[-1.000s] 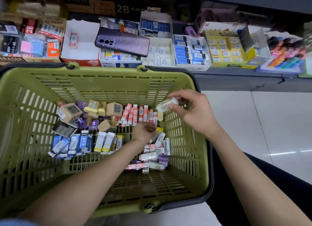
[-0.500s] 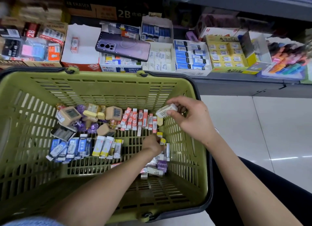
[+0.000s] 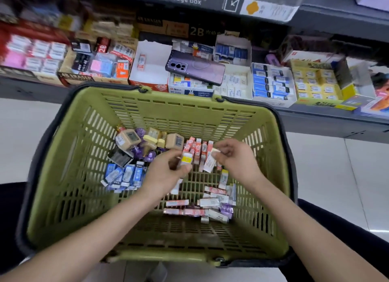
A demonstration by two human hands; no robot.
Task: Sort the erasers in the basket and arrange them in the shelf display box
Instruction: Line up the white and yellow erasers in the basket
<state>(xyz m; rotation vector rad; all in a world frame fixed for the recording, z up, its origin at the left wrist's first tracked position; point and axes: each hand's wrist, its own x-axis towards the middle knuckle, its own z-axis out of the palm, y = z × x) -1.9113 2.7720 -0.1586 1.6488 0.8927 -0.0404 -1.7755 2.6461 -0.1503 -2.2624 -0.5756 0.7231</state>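
A green basket [image 3: 172, 111] fills the middle of the head view, with several loose erasers on its floor. Blue-sleeved erasers [image 3: 126, 175] lie at the left, red-and-white ones [image 3: 196, 148] at the back, a mixed heap [image 3: 212, 206] at the front right. My left hand [image 3: 166, 174] is shut on a yellow-and-white eraser [image 3: 186, 160], lifted above the basket floor. My right hand [image 3: 235, 159] pinches a white eraser [image 3: 210, 164] close beside it. Display boxes line the shelf behind; a nearly empty white one [image 3: 151, 71] holds a single eraser.
A purple phone [image 3: 194, 68] lies across the display boxes behind the basket. Beige cube erasers [image 3: 128, 138] and purple-wrapped ones sit at the basket's back left. Boxes of blue erasers [image 3: 271, 84] and yellow erasers [image 3: 315, 86] stand to the right. Pale floor tiles lie on the right.
My left hand has come up from the basket floor holding a yellow-and-white eraser. My right hand moved left toward it with its white eraser. The view has tilted up toward the shelf.
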